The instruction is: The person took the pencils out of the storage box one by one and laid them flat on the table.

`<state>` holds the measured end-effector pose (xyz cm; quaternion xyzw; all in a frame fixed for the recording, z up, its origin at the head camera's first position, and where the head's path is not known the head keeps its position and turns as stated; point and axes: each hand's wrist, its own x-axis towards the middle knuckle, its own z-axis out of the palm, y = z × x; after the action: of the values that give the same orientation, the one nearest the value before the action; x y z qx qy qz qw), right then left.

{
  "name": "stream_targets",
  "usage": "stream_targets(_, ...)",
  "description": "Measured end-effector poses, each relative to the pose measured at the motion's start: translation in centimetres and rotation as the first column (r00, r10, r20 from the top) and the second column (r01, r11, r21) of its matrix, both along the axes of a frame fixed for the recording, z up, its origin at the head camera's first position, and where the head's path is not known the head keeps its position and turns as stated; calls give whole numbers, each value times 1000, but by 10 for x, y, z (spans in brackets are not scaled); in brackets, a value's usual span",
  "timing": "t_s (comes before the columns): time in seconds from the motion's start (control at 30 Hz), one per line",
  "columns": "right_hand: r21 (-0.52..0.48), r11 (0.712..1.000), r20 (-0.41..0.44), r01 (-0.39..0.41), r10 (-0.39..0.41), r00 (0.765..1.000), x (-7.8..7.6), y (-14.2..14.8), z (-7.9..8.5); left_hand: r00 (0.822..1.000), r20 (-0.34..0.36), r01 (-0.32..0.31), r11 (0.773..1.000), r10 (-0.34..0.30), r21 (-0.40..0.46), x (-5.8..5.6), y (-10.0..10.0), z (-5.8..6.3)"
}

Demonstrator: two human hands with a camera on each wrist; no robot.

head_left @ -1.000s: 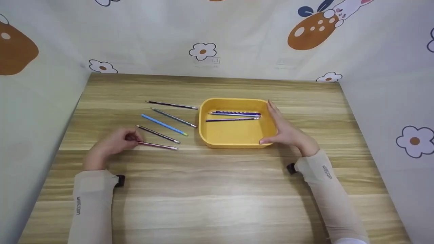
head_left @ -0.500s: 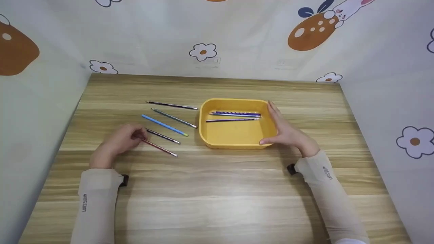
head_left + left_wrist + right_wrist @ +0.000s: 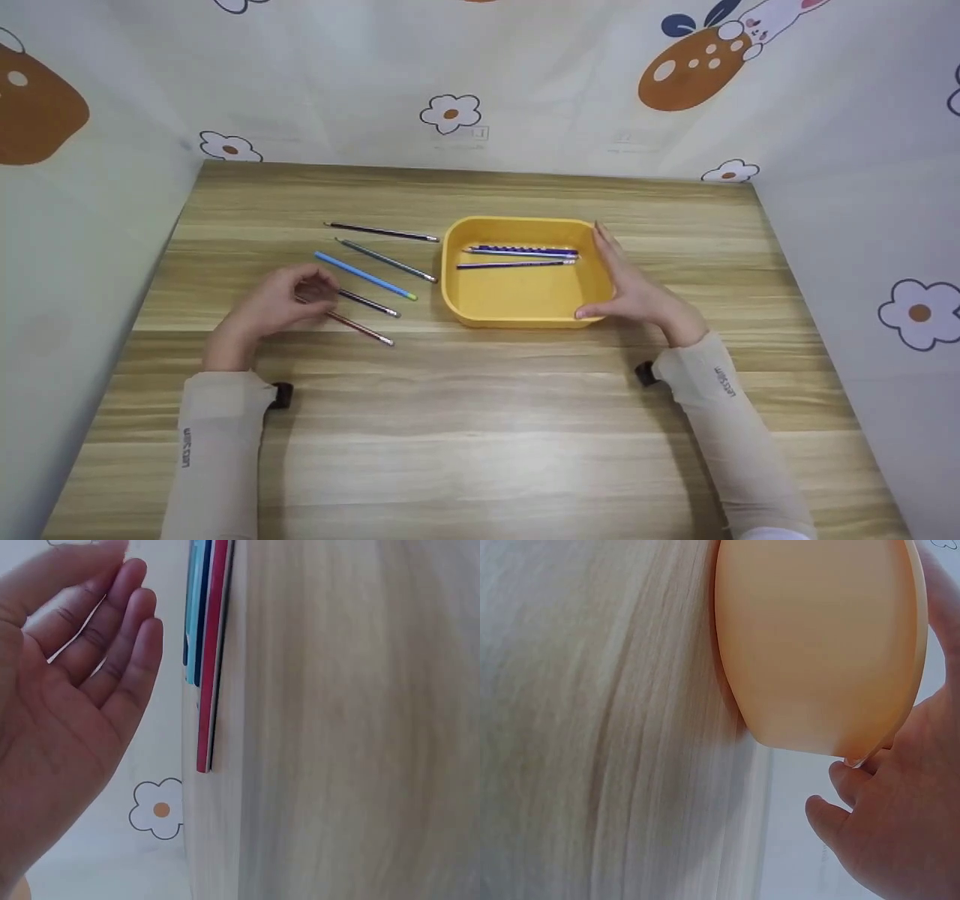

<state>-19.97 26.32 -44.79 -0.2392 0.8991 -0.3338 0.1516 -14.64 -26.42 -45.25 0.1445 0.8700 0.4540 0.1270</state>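
Note:
My left hand hovers over the left ends of a red pencil and a black pencil. In the left wrist view its fingers bend loosely, with a gap between them and the red pencil, which lies on the table. The hand covers part of both pencils in the head view. My right hand grips the right end of a yellow plastic box, thumb on the near rim and fingers around the far corner. Inside the box lie several pencils, dark and blue.
Behind the black pencil, a light blue pencil, a grey-green pencil and a dark pencil lie slanted left of the box. Pale patterned walls border the wooden table at the back and sides.
The red pencil has swung so its eraser end lies nearer the front. My left hand has shifted right and slightly back and let go of it. The right hand and box have stayed put.

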Motion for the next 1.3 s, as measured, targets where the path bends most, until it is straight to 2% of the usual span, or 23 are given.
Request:
stream_targets(0.17,-6,1000,-2,-6,6,1000,0,0,-1,999,39,9,994,-13,111,-3,5,-1)
stream_targets(0.27,-21,1000,-10,-10,10,1000,0,0,-1,999,30,11,984,-16,180,-3,10,0)
stream_targets(0.37,-34,999,-19,-12,12,1000,0,-1,-2,1000,13,14,977,-17,212,-3,16,1)
stream_targets(0.7,-33,999,-10,-9,9,1000,0,0,-3,995,-18,98,967,-96,234,-14,43,10)
stream_targets(0.9,-34,999,5,-14,14,1000,0,0,-2,991,-1,128,967,-131,221,-19,62,14)
stream_targets(1.1,-32,999,-2,-16,16,1000,-1,-1,-1,986,-17,166,959,-167,228,-27,80,16)
stream_targets(1.3,-53,998,-1,-18,18,1000,0,-1,-2,976,-42,217,939,-213,266,-34,99,17)
